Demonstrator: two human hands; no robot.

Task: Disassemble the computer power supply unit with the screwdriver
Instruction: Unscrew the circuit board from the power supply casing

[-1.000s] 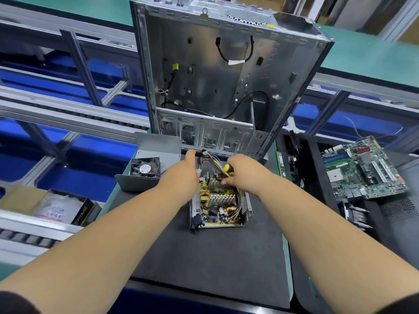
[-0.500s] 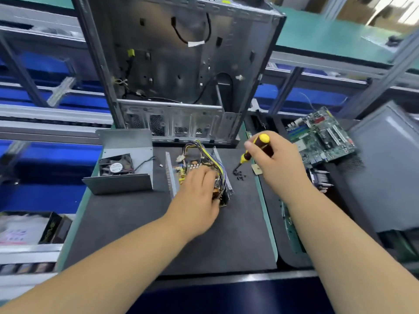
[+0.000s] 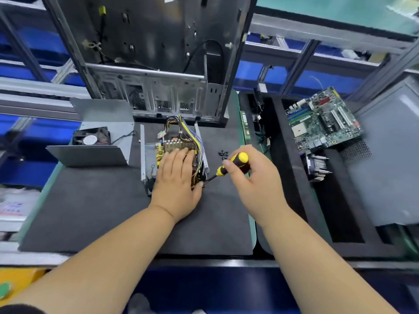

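The opened power supply unit [image 3: 149,152] lies on the black foam mat [image 3: 102,211], its circuit board, heatsinks and bundle of coloured wires [image 3: 188,132] exposed. My left hand [image 3: 179,177] rests flat on the board with fingers straight, hiding its near half. My right hand [image 3: 251,180] grips the yellow-and-black screwdriver [image 3: 235,163]; its tip points at the unit's near right corner, beside my left thumb. Loose black screws [image 3: 223,154] lie just right of the unit. The removed cover with its fan [image 3: 90,138] sits to the left.
An empty upright computer case [image 3: 154,53] stands right behind the unit. A black tray [image 3: 283,177] on the right holds a green motherboard [image 3: 322,123] and a heatsink [image 3: 317,166]. A grey panel [image 3: 390,166] lies at far right. Blue conveyor rails run behind.
My right hand has brought the screwdriver down from beside the screws to the unit's near right corner. My left hand stays pressed on the board. The view has tilted and come closer.
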